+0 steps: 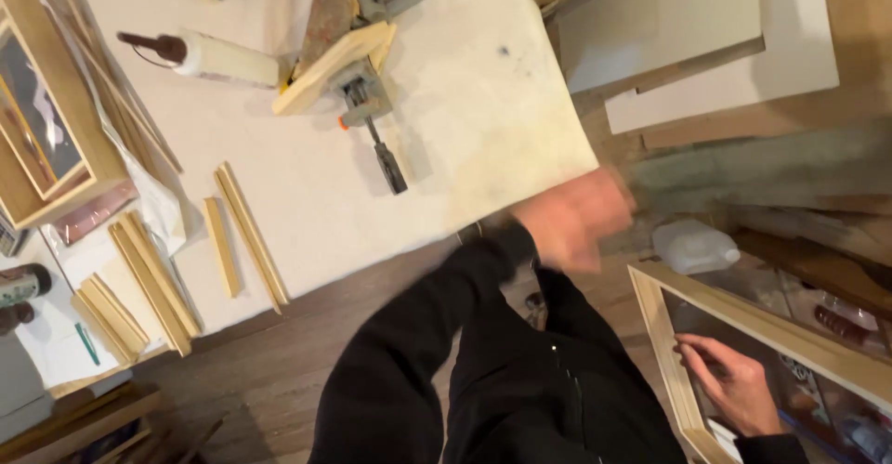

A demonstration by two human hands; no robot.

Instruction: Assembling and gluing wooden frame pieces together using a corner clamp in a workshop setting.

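Sleeves: long, black, reaching the wrists of both bare hands, left hand (pixel 571 218) blurred, right hand (pixel 734 382) sharp.
Torso: black zipped jacket, zip at 6 o'clock.

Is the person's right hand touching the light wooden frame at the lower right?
Touching. In the head view the right hand lies against the inner edge of the wooden frame, with its fingers curled onto the wood and no gap visible.

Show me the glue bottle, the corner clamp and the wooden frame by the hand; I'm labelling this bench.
glue bottle (pixel 226 58), head view, middle of its pale body
corner clamp (pixel 364 92), head view, grey metal body
wooden frame (pixel 662 325), head view, left rail
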